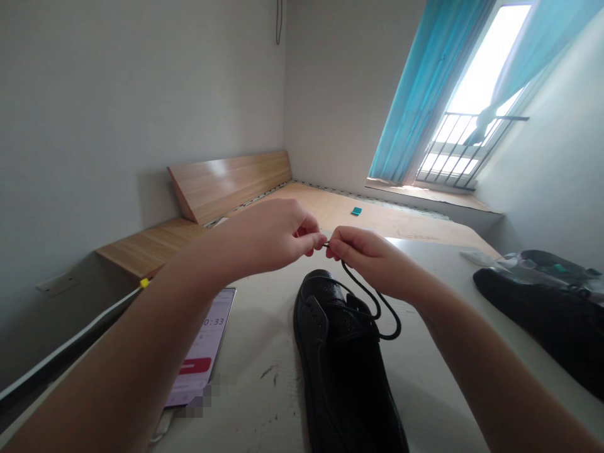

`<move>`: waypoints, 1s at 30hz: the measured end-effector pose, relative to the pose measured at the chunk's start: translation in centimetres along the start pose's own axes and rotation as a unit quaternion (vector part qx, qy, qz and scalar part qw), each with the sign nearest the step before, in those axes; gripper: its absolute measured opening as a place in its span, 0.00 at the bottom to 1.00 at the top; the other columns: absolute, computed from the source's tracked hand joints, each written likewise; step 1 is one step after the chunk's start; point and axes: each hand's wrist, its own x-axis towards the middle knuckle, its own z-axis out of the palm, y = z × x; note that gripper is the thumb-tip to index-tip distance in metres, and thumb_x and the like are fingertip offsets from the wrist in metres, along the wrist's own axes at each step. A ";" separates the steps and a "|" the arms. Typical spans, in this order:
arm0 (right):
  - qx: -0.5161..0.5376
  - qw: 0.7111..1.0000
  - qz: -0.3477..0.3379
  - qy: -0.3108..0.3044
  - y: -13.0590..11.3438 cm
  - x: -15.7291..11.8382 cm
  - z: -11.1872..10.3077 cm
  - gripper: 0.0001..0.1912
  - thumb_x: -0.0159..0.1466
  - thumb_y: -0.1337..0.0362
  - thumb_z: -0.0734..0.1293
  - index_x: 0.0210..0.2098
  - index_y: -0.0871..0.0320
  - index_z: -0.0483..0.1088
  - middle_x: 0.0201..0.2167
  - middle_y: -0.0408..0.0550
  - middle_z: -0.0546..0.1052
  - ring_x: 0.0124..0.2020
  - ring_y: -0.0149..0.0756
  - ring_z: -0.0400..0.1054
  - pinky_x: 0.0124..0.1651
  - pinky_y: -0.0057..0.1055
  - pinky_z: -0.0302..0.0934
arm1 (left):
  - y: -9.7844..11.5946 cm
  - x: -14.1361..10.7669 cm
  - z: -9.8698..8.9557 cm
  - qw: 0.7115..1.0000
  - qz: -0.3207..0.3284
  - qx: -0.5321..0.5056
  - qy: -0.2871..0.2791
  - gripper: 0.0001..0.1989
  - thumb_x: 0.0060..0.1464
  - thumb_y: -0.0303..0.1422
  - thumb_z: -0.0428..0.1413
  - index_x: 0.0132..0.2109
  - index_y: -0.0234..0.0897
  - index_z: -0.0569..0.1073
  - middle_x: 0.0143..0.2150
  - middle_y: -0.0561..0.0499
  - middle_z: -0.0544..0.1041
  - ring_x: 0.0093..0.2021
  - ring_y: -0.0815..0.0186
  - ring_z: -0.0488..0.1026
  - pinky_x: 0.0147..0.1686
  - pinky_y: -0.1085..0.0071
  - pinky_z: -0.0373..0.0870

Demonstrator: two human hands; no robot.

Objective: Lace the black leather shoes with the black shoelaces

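A black shoe stands on the pale tabletop, its toe pointing away from me and its opening toward me. Black shoelace loops rise from the right side of its tongue to my hands. Above the toe, my left hand pinches the lace between thumb and fingertips. Close beside it, my right hand is closed on the lace too, with the fingertips of both hands nearly touching. A short bit of lace shows between them. The lace ends are mostly hidden by my fingers.
A phone with a lit timer screen lies left, partly under my left forearm. Another black shoe rests at the right near clear plastic wrapping. Beyond the white table is a wooden bed board with a small teal object.
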 end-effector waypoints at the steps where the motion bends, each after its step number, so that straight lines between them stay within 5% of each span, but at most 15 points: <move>1: 0.009 1.000 0.007 0.002 0.0 0.0 0.0 0.13 0.66 0.59 0.56 0.29 0.58 0.65 0.28 0.43 0.67 0.30 0.31 0.58 0.33 0.30 0.53 | 0.0 0.0 0.0 1.000 -0.005 0.000 -0.002 0.18 0.57 0.44 0.47 0.34 0.40 0.77 0.25 0.52 0.75 0.24 0.68 0.66 0.24 0.70 0.52; 14: -0.033 0.999 0.001 0.004 -0.2 -0.2 -0.1 0.13 0.66 0.60 0.55 0.29 0.57 0.65 0.27 0.42 0.68 0.29 0.31 0.59 0.33 0.30 0.53 | -0.1 0.1 -0.2 1.000 0.007 -0.005 -0.010 0.16 0.57 0.41 0.47 0.37 0.40 0.77 0.27 0.53 0.76 0.25 0.69 0.67 0.25 0.71 0.52; 30: -0.038 0.996 -0.019 0.077 -0.6 -0.1 0.5 0.13 0.67 0.60 0.55 0.28 0.57 0.63 0.24 0.40 0.64 0.28 0.30 0.57 0.31 0.29 0.51 | 0.7 0.2 0.3 0.999 0.016 0.039 0.016 0.18 0.57 0.42 0.46 0.31 0.39 0.76 0.23 0.52 0.72 0.23 0.68 0.64 0.24 0.69 0.50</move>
